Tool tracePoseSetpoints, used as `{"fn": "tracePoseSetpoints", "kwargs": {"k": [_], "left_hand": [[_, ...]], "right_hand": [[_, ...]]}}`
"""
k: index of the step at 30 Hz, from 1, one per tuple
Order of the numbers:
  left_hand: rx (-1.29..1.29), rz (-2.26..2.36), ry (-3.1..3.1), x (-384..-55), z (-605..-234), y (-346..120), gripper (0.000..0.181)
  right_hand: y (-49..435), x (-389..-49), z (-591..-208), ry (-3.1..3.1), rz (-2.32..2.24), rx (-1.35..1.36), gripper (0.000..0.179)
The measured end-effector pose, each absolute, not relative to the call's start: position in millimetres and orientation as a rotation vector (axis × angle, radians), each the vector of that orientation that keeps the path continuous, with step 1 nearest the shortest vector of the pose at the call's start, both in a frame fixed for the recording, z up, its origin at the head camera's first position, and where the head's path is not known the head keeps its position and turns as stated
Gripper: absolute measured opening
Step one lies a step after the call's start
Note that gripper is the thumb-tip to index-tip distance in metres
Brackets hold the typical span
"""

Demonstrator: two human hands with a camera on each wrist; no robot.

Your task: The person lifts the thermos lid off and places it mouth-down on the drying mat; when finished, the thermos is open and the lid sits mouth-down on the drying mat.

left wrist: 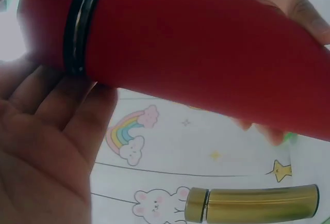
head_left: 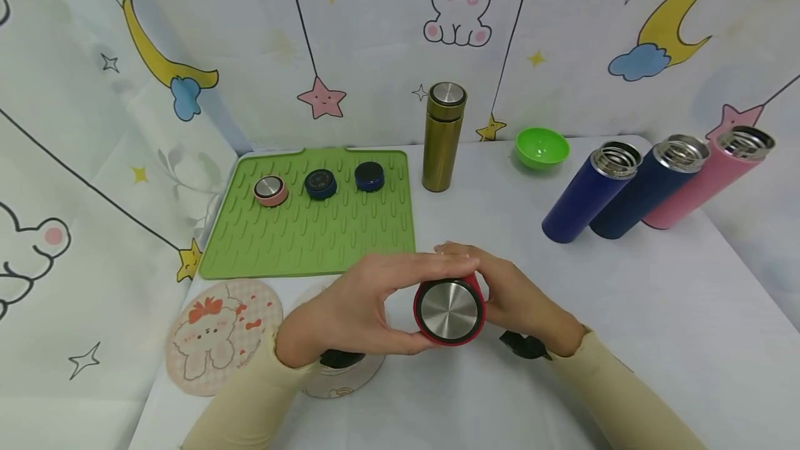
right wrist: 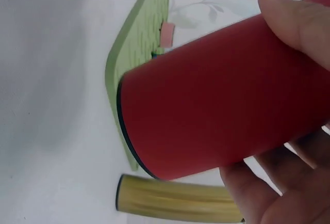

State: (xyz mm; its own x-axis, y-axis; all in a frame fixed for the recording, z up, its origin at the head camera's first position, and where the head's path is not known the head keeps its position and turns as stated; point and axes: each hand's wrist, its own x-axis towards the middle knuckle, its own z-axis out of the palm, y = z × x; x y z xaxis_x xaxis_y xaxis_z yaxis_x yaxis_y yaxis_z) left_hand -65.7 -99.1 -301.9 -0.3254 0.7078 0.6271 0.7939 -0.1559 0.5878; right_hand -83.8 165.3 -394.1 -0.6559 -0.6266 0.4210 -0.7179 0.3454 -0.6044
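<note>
A red thermos flask (head_left: 449, 310) is held up above the table, its silver-topped lid facing the head camera. My left hand (head_left: 369, 304) grips the lid end, thumb below and fingers over the top. In the left wrist view a dark ring parts the red lid (left wrist: 44, 25) from the flask body (left wrist: 196, 48), with the lid on it. My right hand (head_left: 515, 294) holds the body farther along; the right wrist view shows its thumb and fingers (right wrist: 242, 182) around the red wall, with the flask's dark-edged base showing.
A green mat (head_left: 306, 235) bears a pink lid (head_left: 270, 191) and two dark blue lids (head_left: 321, 184). Behind the hands stands a capped gold flask (head_left: 442, 144). A green bowl (head_left: 542, 148) and three lidless flasks (head_left: 590, 193) stand right. Round coasters (head_left: 219, 339) lie front left.
</note>
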Motion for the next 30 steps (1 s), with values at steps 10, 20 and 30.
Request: {"fn": "tracePoseSetpoints", "kwargs": {"k": [10,20,30], "left_hand": [[-1.294,-1.618,-1.886,-57.6,-323.2,-87.6,0.076],[-1.209,-1.701,-1.844,-51.6,-333.7,-81.7,0.087],[-1.811,-1.418,-1.955,-43.3,-312.1,-96.3,0.085]], "right_hand": [[156.5,-69.7,-404.2,-2.328,1.043,0.822,0.084],[155.7,-71.3,-409.5,-2.277,1.105,0.952,0.071],[156.2,-71.2,-406.1,-2.265,1.303,1.36,0.063]]}}
